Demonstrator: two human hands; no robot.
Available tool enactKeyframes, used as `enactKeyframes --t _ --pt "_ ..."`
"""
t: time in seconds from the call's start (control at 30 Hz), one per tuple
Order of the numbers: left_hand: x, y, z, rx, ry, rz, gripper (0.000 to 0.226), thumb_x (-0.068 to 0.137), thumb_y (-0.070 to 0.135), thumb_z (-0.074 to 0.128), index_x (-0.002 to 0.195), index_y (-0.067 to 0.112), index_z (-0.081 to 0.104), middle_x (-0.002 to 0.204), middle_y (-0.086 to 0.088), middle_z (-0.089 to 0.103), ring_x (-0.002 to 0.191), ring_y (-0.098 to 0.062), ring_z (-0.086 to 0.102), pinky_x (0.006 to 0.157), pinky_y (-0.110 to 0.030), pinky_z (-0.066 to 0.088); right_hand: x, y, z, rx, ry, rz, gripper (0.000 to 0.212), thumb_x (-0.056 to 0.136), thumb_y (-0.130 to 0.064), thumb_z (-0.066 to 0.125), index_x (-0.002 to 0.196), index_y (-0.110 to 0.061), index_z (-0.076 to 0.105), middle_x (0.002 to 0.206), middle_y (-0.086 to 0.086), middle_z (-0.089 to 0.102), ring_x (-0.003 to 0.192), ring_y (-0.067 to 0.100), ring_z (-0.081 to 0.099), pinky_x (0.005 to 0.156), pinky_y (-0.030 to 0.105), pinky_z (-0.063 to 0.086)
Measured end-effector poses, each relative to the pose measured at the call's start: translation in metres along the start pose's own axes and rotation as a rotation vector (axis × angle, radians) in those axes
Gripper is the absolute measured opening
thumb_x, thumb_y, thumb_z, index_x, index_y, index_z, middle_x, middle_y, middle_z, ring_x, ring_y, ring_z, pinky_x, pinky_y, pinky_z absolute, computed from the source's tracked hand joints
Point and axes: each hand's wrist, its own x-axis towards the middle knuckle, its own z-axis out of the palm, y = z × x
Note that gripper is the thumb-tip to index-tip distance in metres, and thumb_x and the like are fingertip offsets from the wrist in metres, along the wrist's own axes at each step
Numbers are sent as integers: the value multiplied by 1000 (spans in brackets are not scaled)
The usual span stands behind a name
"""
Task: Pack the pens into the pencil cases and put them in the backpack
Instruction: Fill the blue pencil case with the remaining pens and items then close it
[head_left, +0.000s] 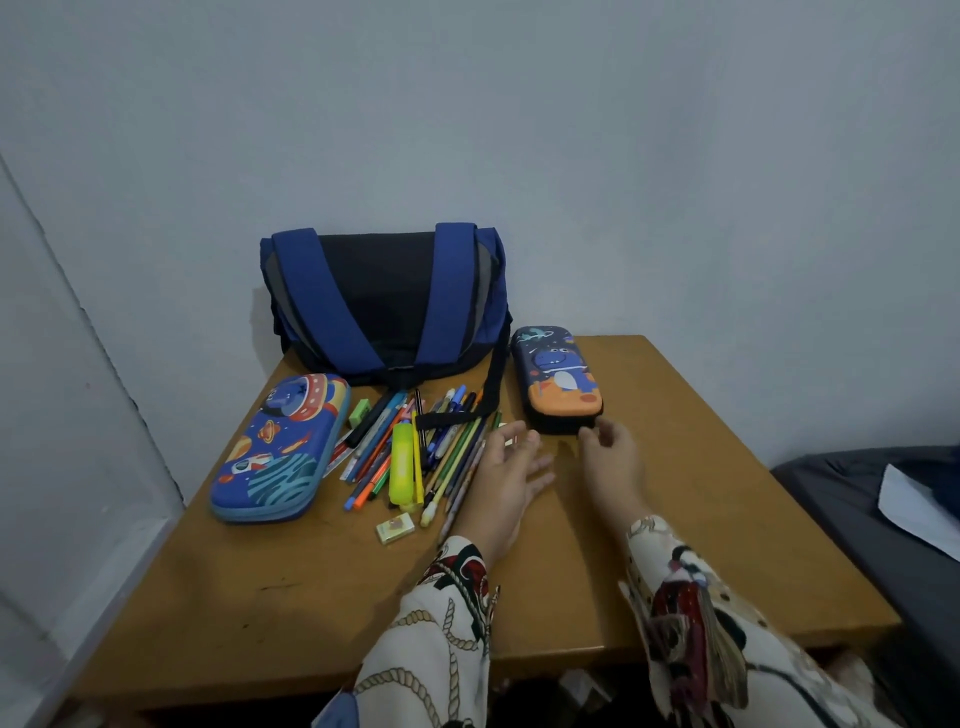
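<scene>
tabletop (675, 519), wood, set in a wall corner. backpack (382, 306), blue w/ black panel, stands at the far edge vs the wall, straps facing cam; looks closed, zip not visible. one strap end lies fwd across the pile of pens.

pens (415, 452): loose heap of pens, pencils, markers, mid-tabletop just in front of the backpack. yellow highlighter (402, 462) on top of the heap. green eraser (359, 413) at the heap's far-left side, a 2nd small eraser (396, 530) at its near end.

two hard-shell pencil cases, both zipped shut as far as i can tell:
- rocket case (280, 447), blue, nr left edge, just beside the heap.
- dino case (557, 379), dark blue/orange, right of the backpack, far side of tabletop.

hands: left hand (511, 467) open, fingers spread, holding nothing, hovering by the right side of the heap. right hand (610, 457) fingers loosely curled, holding nothing, fingertips at the near end of the dino case; contact or not, can't tell (blur).

step, my read: very start. nothing packed yet, reaching for the dino case.

next move needs: grip the case, pull it toward the near edge, find the zip pull and run it round. left hand to steady the shell. then pens go in by small bunches, aligned lengthwise.
</scene>
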Motion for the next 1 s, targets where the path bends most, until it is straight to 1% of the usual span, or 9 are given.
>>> enactKeyframes --t 0.13,0.33,0.43,0.57,0.63,0.73,0.83,0.9,1.0 --pt "-4 1 1 24 3 27 28 101 17 47 128 12 45 117 -15 58 111 -30 61 93 -36 53 -24 13 -5 -84 -51 -107 34 99 -16 55 132 -6 58 128 10 62 118 22 56 96 29 41" --pt "-19 23 -12 134 45 135 22 98 15 53 120 16 54 118 -12 64 110 -21 63 95 -33 53 -25 9 -16 35 -57 -39 29 100 -13 50 127 -12 62 123 2 63 107 11 52 93 25 38" --pt "-20 53 -37 317 136 273 18 95 22 59 113 24 57 117 -3 64 109 -13 62 96 -32 51 -26 10 -16 39 -66 -25 28 101 -15 50 125 -15 63 118 -3 61 106 10 52 91 27 40" --pt "-17 98 -84 635 360 394 31 96 -4 43 115 16 57 115 2 60 105 -11 57 82 -13 44 -26 10 -15 55 -56 -27 26 100 -14 51 122 -16 65 116 -1 62 104 11 53 90 29 42" --pt "-12 111 -115 854 470 347 41 92 -9 37 120 12 58 118 -2 57 101 -16 56 72 -18 45 -26 10 -15 55 -61 -26 25 100 -14 51 120 -16 66 114 -1 63 102 12 54 88 30 42" --pt "-2 121 -161 1179 590 248 35 91 5 47 123 9 61 121 -18 60 106 -36 56 84 -40 49 -26 10 -15 61 -64 -20 26 100 -14 51 121 -15 66 112 -2 62 101 13 55 86 31 43" --pt "-3 124 -184 1470 616 50 47 87 33 59 127 10 55 123 -21 58 114 -41 50 97 -46 42 -26 10 -14 38 -65 -23 27 101 -14 50 123 -14 65 109 -4 59 92 8 55 77 25 42" --pt "-7 121 -187 1533 598 -74 66 85 51 59 139 17 42 135 -18 49 124 -41 41 103 -49 34 -26 10 -14 23 -64 -32 26 101 -14 50 122 -15 65 108 -3 60 83 2 53 67 21 40" --pt "-10 116 -187 1533 570 -125 79 81 64 58 144 22 35 142 -17 41 129 -41 37 106 -52 30 -27 10 -15 15 -72 -41 27 101 -15 49 123 -14 65 112 -1 61 90 7 53 78 26 41"
